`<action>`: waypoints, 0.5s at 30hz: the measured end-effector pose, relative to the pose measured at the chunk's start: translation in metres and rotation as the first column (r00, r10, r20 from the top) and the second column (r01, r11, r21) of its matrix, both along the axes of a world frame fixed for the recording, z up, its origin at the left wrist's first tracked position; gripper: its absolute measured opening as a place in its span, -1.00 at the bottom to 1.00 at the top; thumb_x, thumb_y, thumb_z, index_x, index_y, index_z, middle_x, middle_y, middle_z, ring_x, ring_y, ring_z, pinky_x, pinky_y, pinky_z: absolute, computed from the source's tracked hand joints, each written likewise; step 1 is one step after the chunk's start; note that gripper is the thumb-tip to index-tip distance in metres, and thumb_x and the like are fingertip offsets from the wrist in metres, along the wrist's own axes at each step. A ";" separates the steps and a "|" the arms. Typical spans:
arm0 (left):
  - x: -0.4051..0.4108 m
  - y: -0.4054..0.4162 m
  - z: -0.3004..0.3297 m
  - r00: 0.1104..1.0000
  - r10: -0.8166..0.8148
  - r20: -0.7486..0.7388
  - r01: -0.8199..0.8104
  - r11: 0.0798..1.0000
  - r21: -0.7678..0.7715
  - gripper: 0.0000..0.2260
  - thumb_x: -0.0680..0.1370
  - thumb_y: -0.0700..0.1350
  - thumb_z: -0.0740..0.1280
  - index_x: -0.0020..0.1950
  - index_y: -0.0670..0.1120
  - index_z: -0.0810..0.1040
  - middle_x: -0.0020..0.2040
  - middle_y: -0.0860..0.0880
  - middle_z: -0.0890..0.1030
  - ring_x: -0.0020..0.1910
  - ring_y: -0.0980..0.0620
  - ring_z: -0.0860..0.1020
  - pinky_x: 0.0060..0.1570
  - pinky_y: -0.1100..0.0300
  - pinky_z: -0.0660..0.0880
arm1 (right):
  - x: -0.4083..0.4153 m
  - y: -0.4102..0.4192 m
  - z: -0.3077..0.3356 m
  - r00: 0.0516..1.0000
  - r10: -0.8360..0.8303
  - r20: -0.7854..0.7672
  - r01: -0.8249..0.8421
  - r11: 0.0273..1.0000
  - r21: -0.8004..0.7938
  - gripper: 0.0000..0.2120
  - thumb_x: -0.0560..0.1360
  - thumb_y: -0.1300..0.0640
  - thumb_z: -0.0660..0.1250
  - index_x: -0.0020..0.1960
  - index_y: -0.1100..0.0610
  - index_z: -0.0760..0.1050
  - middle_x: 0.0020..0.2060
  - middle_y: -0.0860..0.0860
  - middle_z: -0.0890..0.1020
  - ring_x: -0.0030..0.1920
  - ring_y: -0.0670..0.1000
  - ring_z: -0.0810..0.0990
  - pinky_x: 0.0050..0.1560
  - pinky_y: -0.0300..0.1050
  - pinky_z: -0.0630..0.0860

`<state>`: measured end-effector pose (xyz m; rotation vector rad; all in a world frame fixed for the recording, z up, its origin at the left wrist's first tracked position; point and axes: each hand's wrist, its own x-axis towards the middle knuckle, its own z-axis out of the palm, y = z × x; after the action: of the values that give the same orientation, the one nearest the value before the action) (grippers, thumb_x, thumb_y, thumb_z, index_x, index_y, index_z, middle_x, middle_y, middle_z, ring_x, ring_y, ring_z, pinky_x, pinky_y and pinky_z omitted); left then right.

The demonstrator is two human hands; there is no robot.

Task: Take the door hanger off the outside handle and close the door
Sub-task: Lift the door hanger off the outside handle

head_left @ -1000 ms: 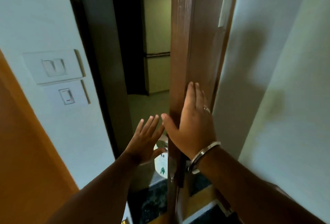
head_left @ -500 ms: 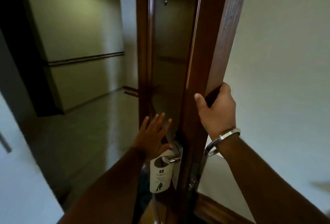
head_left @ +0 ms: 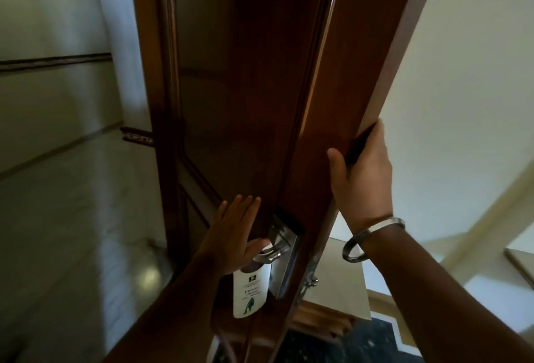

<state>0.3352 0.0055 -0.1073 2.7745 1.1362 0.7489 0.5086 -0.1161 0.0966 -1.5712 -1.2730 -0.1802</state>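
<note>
The dark wooden door [head_left: 245, 88] stands open with its edge towards me. A white door hanger [head_left: 250, 290] with green print hangs from the silver outside handle [head_left: 271, 255] on its metal plate. My left hand [head_left: 234, 235] is spread flat against the door's outer face just above the handle, fingers apart, thumb close to the hanger's top. My right hand [head_left: 364, 177] grips the door's edge higher up, thumb on the near face and fingers wrapped behind. A metal bangle sits on that wrist.
A corridor with pale walls and a dark rail [head_left: 55, 61] lies to the left, with a shiny pale floor [head_left: 86, 218]. A white wall [head_left: 462, 73] fills the right. Dark patterned flooring [head_left: 361, 342] shows at the bottom right.
My view has swung round the door edge to its outer face. My right hand went from flat on the door to gripping its edge. My left hand has come close to the handle and hanger.
</note>
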 end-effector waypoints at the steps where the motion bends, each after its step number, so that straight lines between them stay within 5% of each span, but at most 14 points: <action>1: -0.001 -0.002 -0.003 1.000 -0.008 0.026 0.009 1.000 -0.020 -0.24 0.51 0.37 0.10 0.56 -0.02 -0.03 0.55 -0.10 0.19 0.54 -0.10 0.06 0.48 -0.17 0.09 | 0.002 -0.001 0.001 0.999 -0.021 0.043 0.021 1.000 0.001 -0.39 0.50 0.10 0.32 0.44 0.21 0.14 0.33 0.14 0.44 0.28 0.13 0.47 0.22 0.09 0.51; 4: -0.006 0.004 -0.012 0.996 -0.014 0.085 0.019 0.998 -0.054 -0.32 0.50 0.28 0.23 0.50 -0.04 0.17 0.42 -0.09 0.40 0.45 -0.08 0.29 0.38 -0.14 0.32 | 0.001 0.004 0.000 0.935 -0.146 0.325 0.123 0.988 0.089 -0.22 0.48 0.11 0.33 0.53 0.26 -0.03 0.53 0.26 0.07 0.52 0.21 0.08 0.48 0.13 0.19; 7: -0.005 0.009 -0.015 0.988 -0.001 0.154 0.010 0.998 -0.061 -0.44 0.49 0.23 0.29 0.37 -0.07 0.35 0.22 -0.05 0.53 0.18 0.01 0.50 0.13 0.06 0.50 | -0.005 0.013 0.000 0.668 -0.191 0.719 0.085 0.980 0.182 -0.24 0.44 0.01 0.31 0.53 0.20 0.07 0.51 0.29 0.13 0.51 0.28 0.06 0.47 0.18 0.01; 9: -0.002 0.008 -0.014 0.985 0.000 0.175 0.013 0.997 -0.070 -0.50 0.49 0.20 0.32 0.29 -0.09 0.43 0.11 -0.04 0.57 0.05 0.05 0.54 0.00 0.20 0.48 | -0.006 0.024 -0.003 0.468 -0.090 0.879 0.091 0.994 0.054 -0.24 0.43 -0.10 0.29 0.52 0.15 0.12 0.51 0.26 0.17 0.50 0.28 0.12 0.46 0.18 0.01; 12: 0.005 0.011 -0.012 0.984 -0.022 0.177 0.035 0.997 -0.068 -0.57 0.49 0.16 0.33 0.21 -0.10 0.49 0.06 -0.03 0.58 0.01 0.07 0.53 -0.05 0.28 0.39 | 0.009 0.036 -0.015 0.153 0.100 0.983 0.313 0.939 -0.144 -0.16 0.44 -0.29 0.18 0.54 0.15 0.05 0.53 0.26 0.10 0.51 0.29 0.11 0.48 0.21 0.03; 15: 0.009 0.018 -0.006 0.984 -0.080 0.162 0.090 0.994 -0.055 -0.61 0.49 0.15 0.31 0.17 -0.10 0.50 0.04 -0.02 0.58 0.01 0.05 0.52 -0.04 0.25 0.40 | 0.034 0.047 -0.027 -0.105 0.177 0.979 0.481 0.870 -0.106 -0.13 0.46 -0.39 -0.01 0.55 0.15 -0.06 0.54 0.27 -0.03 0.52 0.33 -0.03 0.49 0.24 -0.07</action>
<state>0.3442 0.0239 -0.1129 2.6380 0.9882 0.8913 0.5424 -0.0695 0.0693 -1.9819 -2.4168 -1.7350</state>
